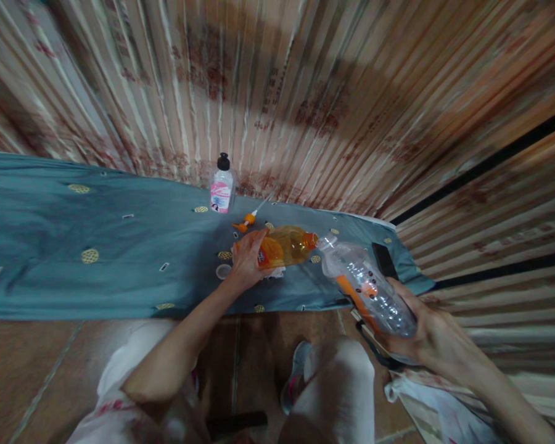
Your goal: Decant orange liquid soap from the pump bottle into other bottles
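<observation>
My left hand is wrapped round an orange see-through bottle that lies nearly level, its open neck pointing right. My right hand grips the base of a large clear plastic bottle with an orange label. The clear bottle is tilted, and its mouth meets or almost meets the orange bottle's neck; I cannot tell whether they touch. Beyond my left hand lies an orange pump top with a thin clear tube. A small white ring-like cap sits beside my left wrist.
A clear bottle with black cap and pink label stands at the back of the blue-green cloth-covered table. A dark flat object lies near the right end. Pleated curtains hang close behind, and a bag is at lower right.
</observation>
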